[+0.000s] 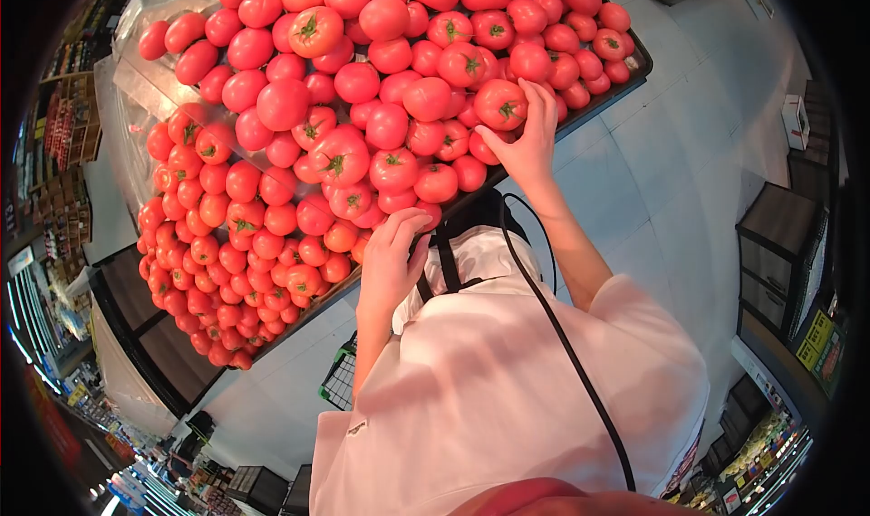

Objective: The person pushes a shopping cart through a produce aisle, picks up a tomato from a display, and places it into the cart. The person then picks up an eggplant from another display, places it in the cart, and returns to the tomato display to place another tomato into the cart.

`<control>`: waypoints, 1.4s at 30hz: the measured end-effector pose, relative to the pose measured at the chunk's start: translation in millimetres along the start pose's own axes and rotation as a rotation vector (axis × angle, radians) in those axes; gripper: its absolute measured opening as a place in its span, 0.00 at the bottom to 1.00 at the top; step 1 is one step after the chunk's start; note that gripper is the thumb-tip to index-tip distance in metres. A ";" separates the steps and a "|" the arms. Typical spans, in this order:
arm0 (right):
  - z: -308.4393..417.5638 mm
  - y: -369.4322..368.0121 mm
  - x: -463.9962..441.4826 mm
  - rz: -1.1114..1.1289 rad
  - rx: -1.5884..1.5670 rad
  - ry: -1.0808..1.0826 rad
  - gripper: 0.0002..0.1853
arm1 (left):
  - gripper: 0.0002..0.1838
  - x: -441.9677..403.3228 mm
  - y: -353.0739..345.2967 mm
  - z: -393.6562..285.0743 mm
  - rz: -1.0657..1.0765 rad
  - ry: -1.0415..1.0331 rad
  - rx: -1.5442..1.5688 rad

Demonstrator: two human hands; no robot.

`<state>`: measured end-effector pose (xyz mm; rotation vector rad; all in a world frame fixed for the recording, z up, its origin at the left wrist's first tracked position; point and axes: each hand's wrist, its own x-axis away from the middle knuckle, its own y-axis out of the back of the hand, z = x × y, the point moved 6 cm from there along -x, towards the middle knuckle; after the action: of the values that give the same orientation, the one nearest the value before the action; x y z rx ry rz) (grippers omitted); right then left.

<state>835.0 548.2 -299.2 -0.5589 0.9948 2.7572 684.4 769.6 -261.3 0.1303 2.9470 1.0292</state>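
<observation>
A large heap of red tomatoes (283, 106) fills the display stand in front of me. My right hand (528, 140) is closed around a big tomato (500, 105) with a green calyx at the heap's near right side; its thumb is below the fruit and its fingers lie over the far side. The tomato is still among its neighbours. At the near edge of the stand, my left hand (390, 255) rests with fingers loosely bent and thumb apart, beside a tomato (428, 213). Nothing shows in its grasp, though its palm is hidden.
The stand's dark edge (594, 108) runs diagonally before my body. Clear plastic sheeting (127, 108) hangs at the far left. A black cable (580, 362) crosses my shirt. A green-handled shopping basket or cart (340, 376) is on the left below the stand. Dark cabinets (779, 244) stand at right.
</observation>
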 end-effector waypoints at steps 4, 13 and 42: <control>-3.6 2.0 -0.8 0.006 0.041 0.041 0.44 | 0.16 10.6 9.6 2.3 -0.035 -0.010 0.023; -12.1 -12.8 0.3 0.164 -0.035 -0.062 0.40 | 0.15 70.5 40.1 46.7 -0.259 0.121 0.001; 305.4 -220.0 229.5 0.983 -0.050 0.428 0.25 | 0.07 281.5 181.0 261.8 -0.592 0.520 0.308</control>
<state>594.5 917.6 -301.8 -0.8733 1.6497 3.5862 428.6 1096.9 -350.4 -1.0897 3.1957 0.5798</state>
